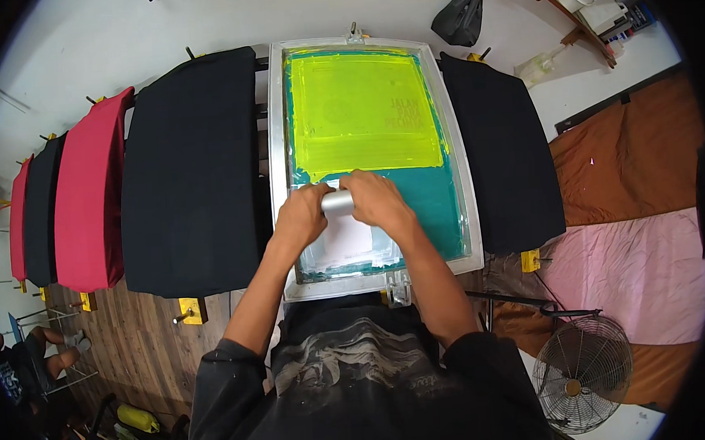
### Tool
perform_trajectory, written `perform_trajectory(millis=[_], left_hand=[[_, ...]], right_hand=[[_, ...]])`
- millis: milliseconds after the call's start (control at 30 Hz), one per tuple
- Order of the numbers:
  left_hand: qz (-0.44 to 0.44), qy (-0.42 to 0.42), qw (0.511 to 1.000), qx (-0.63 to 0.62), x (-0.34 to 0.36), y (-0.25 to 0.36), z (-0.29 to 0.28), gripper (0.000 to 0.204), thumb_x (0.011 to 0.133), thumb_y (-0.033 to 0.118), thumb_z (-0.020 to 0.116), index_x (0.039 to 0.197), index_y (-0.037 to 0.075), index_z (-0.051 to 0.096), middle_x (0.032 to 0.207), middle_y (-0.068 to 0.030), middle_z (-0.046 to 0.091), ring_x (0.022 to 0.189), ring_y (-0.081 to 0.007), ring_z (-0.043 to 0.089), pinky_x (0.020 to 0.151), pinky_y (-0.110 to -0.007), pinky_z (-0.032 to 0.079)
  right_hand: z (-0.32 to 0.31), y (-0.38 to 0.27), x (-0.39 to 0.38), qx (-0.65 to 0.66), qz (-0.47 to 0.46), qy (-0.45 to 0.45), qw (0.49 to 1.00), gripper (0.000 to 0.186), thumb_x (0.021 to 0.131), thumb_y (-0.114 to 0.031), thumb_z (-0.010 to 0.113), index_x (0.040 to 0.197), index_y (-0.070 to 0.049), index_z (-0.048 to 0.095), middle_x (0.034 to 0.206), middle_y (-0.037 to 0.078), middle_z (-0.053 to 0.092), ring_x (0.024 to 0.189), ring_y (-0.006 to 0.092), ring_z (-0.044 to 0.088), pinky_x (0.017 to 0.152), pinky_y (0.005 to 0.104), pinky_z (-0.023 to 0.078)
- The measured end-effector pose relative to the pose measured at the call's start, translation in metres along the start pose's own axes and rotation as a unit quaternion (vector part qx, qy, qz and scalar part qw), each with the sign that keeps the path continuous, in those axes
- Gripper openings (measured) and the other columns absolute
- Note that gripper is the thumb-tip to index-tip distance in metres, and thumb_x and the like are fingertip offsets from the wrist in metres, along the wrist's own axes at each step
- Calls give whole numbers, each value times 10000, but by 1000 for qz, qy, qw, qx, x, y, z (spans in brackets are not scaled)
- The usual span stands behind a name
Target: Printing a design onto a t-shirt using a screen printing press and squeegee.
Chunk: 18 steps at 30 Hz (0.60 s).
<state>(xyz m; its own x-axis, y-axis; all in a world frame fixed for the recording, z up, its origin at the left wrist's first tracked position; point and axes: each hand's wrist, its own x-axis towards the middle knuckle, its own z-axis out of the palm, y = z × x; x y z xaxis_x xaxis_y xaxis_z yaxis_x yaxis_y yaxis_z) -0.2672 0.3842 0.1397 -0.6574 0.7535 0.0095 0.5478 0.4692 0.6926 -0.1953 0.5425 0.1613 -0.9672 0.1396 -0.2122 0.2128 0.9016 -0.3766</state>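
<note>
Wood-floored print room | left hand (300, 215) and right hand (375, 203) clamped on squeegee (337, 202), mid-screen (365, 152) | yellow ink coats far half; near teal half uncovered | black shirts (190, 173) alongside.

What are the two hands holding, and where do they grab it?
Both hands grip a squeegee by its silvery handle: the left hand on its left end, the right hand on its right end, over the framed printing screen.

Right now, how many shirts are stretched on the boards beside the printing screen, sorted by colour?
Black shirts: 3
Red shirts: 2
Total: 5
Both hands, left hand and right hand, grip the squeegee on the screen.
</note>
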Motion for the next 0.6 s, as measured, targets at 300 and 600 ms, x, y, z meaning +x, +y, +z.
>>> perform_trajectory(millis=[300,600], left_hand=[[10,-13,1000,22,-28,-3,21,316,686,-54,620,981,45,673,888,-194,656,810,-384,650,718,-448,538],[-17,-90,996,-18,-90,31,16,410,646,-50,683,1046,41,664,942,-189,656,820,-389,658,741,-445,548]], right_hand=[[20,4,-24,34,-18,-9,999,308,649,60,638,945,-24,631,933,177,616,923,390,597,792,463,499],[27,-19,-100,80,16,-39,996,376,631,78,630,993,-21,639,959,158,615,970,374,583,846,446,486]])
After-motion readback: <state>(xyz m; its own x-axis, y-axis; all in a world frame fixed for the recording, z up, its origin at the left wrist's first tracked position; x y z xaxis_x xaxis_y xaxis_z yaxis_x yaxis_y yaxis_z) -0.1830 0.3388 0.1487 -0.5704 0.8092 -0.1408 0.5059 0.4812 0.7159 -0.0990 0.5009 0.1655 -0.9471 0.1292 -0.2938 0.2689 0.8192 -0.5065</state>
